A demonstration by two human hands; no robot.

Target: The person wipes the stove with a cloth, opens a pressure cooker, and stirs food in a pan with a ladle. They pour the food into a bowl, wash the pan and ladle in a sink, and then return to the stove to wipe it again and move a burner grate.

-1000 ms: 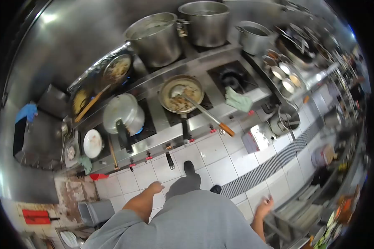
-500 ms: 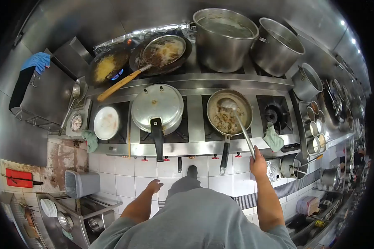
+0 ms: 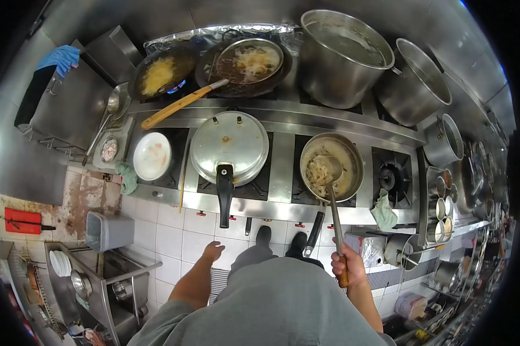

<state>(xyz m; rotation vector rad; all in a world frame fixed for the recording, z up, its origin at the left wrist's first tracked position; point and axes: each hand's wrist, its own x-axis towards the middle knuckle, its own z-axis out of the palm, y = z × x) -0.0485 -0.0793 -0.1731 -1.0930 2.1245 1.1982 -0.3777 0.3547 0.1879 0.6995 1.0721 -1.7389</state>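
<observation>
My right hand is closed around the wooden grip of a long ladle. The ladle's bowl rests in a frying pan of creamy sauce with pale chopped pieces. That pan sits on the front row of the stove, its black handle pointing towards me. Low beside my body, my left hand hangs over the floor with nothing in it, its fingers loosely apart. A pressure cooker with a black handle stands left of the pan.
Behind, food fries in two woks; a wooden-handled strainer lies across one. Two tall stockpots stand at back right. A white plate is at the left, and a green cloth hangs on the stove's front edge near a burner.
My right hand has moved down towards my body, now gripping the ladle by its wooden end. The ladle's bowl has shifted lower in the pan. The view has turned slightly.
</observation>
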